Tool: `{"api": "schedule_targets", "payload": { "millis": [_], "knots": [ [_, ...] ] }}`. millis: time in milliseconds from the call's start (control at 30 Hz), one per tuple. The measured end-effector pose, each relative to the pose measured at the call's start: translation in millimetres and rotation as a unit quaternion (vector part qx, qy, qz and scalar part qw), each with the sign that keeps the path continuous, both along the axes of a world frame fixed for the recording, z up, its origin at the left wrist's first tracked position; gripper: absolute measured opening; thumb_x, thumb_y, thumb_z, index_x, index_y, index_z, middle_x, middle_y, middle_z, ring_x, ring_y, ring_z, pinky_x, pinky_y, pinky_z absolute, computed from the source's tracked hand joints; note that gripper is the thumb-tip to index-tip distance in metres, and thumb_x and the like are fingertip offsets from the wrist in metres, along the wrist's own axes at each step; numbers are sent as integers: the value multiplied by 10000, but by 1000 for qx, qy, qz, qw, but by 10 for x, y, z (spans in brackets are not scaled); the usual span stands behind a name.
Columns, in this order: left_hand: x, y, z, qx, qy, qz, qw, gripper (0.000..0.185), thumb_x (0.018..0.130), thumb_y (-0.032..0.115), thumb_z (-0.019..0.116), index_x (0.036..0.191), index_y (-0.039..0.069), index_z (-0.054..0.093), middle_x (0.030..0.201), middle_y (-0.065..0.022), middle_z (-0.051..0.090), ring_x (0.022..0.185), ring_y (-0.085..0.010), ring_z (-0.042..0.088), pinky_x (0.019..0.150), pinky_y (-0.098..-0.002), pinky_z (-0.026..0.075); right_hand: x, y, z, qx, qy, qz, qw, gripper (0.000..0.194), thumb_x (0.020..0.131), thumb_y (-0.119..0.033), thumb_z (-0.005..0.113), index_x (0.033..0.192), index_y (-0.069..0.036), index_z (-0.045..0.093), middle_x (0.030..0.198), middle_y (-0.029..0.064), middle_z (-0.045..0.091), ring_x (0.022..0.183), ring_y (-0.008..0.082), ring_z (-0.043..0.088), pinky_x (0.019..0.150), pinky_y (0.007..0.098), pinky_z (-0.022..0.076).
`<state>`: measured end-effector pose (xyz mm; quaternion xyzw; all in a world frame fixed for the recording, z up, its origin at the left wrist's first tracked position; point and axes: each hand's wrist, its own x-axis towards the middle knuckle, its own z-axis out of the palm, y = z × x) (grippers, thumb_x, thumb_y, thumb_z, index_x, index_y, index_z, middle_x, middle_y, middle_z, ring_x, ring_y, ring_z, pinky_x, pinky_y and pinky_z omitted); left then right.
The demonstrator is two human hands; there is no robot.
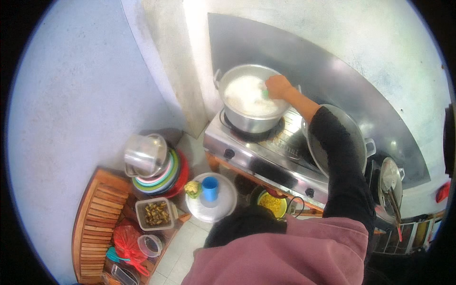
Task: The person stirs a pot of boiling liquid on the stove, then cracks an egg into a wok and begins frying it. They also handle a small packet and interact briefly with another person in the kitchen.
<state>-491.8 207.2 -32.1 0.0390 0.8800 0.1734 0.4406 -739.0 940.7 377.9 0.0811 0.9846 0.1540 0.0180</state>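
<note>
Over the right side of a large aluminium pot on the stove's left burner, my right hand is closed on a small green thing, perhaps a utensil handle, whose lower end is hidden. White, frothy-looking liquid partly fills the pot. My right forearm passes over a second large metal pan on the stove's right side. My left hand is out of view. Before me is the steel two-burner gas stove with black knobs.
A wooden bench at the left bears stacked colourful basins, a plastic box of brown food pieces and a red plastic bag. Nearby, a blue cup stands on a round metal lid. A yellow-filled bowl sits below the stove.
</note>
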Motion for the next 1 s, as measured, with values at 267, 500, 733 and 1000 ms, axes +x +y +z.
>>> {"api": "schedule_targets", "payload": {
  "millis": [267, 500, 733, 1000],
  "knots": [
    [-454, 247, -42, 84, 2, 108, 991, 326, 881, 280, 580, 1113, 53, 560, 884, -96, 627, 666, -200, 632, 544, -309, 496, 127, -223, -65, -172, 4, 65, 983, 221, 708, -211, 563, 767, -30, 676, 803, 199, 643, 772, 355, 622, 692, 475, 478],
    [-678, 321, -6, 242, -13, 243, 939, 320, 874, 277, 587, 1103, 54, 562, 886, -93, 625, 656, -196, 628, 537, -307, 491, 1, -179, 191, -125, 88, 70, 986, 180, 791, -170, 550, 775, -36, 669, 812, 182, 651, 784, 342, 634, 689, 473, 493],
    [-410, 62, -94, 172, 264, -222, 923, 209, 770, 226, 621, 677, 50, 557, 663, -118, 555, 614, -274, 552, 580, -403, 433, -143, 56, 177, 59, 116, 41, 991, 119, 778, -100, 581, 843, -44, 664, 798, 158, 663, 744, 302, 659, 623, 405, 528],
    [-68, -6, -75, 24, 43, -51, 998, 214, 789, 250, 600, 712, 50, 587, 703, -118, 586, 647, -261, 574, 604, -399, 446, -29, -1, -12, 49, 22, 50, 997, 110, 708, -143, 641, 747, -56, 695, 788, 159, 669, 758, 298, 654, 699, 413, 508]
  ]
}}
